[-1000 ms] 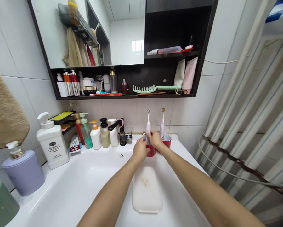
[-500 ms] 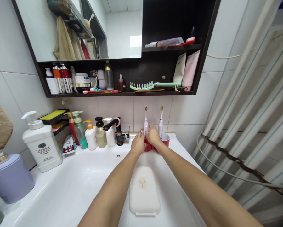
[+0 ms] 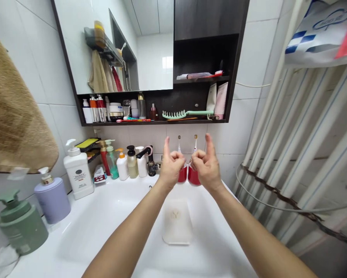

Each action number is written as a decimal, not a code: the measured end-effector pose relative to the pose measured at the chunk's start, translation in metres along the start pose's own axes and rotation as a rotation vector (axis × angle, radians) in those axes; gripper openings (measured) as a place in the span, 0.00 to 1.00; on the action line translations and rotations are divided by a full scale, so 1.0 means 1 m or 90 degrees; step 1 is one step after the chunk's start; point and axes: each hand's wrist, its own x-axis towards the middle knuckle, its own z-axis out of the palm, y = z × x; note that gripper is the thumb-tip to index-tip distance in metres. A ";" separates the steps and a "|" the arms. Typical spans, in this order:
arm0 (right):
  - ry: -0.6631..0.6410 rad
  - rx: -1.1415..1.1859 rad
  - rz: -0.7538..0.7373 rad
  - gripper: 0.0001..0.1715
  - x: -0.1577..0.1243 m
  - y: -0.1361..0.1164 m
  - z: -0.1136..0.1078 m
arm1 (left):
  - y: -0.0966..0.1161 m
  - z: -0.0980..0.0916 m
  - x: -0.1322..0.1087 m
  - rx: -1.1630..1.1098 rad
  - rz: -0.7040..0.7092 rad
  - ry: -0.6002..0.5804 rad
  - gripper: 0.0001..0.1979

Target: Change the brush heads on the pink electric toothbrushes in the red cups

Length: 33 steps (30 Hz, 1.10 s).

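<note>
My left hand (image 3: 171, 166) is raised above the sink (image 3: 109, 220), one digit pointing up and the other fingers curled in, with nothing visible in it. Mirroring it, my right hand (image 3: 207, 166) has one digit up and the rest folded, also holding nothing visible. Behind them on the sink's back ledge are two red cups, a left cup (image 3: 182, 174) and a right cup (image 3: 194, 177), both partly hidden by my hands. An electric toothbrush (image 3: 179, 144) rises above the left cup, and another toothbrush (image 3: 195, 143) above the right one. A white case (image 3: 176, 227) lies in the basin below my forearms.
A black faucet (image 3: 150, 162) and several pump bottles (image 3: 122, 166) line the ledge to the left. Above hangs a dark mirror cabinet (image 3: 190, 102) holding a green hairbrush (image 3: 200, 112). White radiator pipes (image 3: 277, 162) run along the right; a brown towel (image 3: 19, 116) hangs left.
Both hands have let go of the toothbrush and cup area, drawn back and apart, and each now has one digit raised. The view has tilted up and shifted left.
</note>
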 end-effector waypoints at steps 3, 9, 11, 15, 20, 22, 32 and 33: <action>-0.046 0.088 -0.059 0.40 -0.013 -0.034 0.006 | 0.024 0.016 -0.017 -0.055 0.015 -0.077 0.39; -0.026 0.141 0.005 0.36 -0.028 -0.032 0.007 | 0.023 0.015 -0.030 -0.093 -0.009 -0.080 0.38; 0.013 0.183 0.054 0.24 -0.027 -0.026 0.006 | 0.020 0.010 -0.028 -0.118 -0.045 -0.026 0.29; 0.056 0.215 0.173 0.22 -0.021 -0.021 0.005 | 0.020 0.001 -0.022 -0.155 -0.178 -0.001 0.27; 0.029 0.170 0.243 0.30 -0.021 -0.021 0.014 | 0.015 -0.002 -0.017 -0.110 -0.268 -0.081 0.31; 0.013 0.113 0.254 0.30 -0.023 -0.015 0.017 | 0.010 -0.001 -0.016 -0.092 -0.287 -0.089 0.31; 0.098 -0.473 0.209 0.14 0.005 0.085 -0.034 | -0.079 -0.049 -0.065 0.119 -0.486 0.112 0.30; 0.111 -0.507 0.213 0.14 0.011 0.094 -0.041 | -0.091 -0.056 -0.072 0.139 -0.503 0.120 0.30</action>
